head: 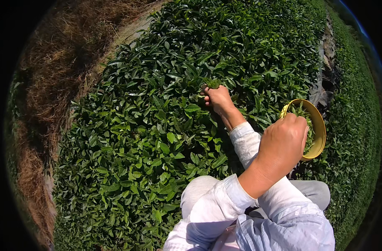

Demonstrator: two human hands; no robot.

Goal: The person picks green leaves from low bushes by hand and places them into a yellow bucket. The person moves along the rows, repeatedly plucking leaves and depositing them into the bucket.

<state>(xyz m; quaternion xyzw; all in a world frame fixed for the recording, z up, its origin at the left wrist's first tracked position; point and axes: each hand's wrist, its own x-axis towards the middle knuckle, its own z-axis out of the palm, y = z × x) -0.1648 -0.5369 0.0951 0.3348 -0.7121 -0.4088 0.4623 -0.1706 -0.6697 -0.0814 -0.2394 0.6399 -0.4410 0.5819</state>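
Note:
My arms cross, the left over the right. My left hand is bent down over the near side of a yellow round container, its back towards me. Its fingertips are hidden, so what they hold does not show. Picked green shoots lie inside the container, partly behind that hand. Farther out, my right hand is closed around a small bunch of leafy shoots, just above the leaves of a dense hedge of what look like tea bushes.
Dry brown grass runs along the left of the hedge. On the right, a strip of dark ground sheeting separates it from another green row. My bent knees in pale trousers press close to the bushes.

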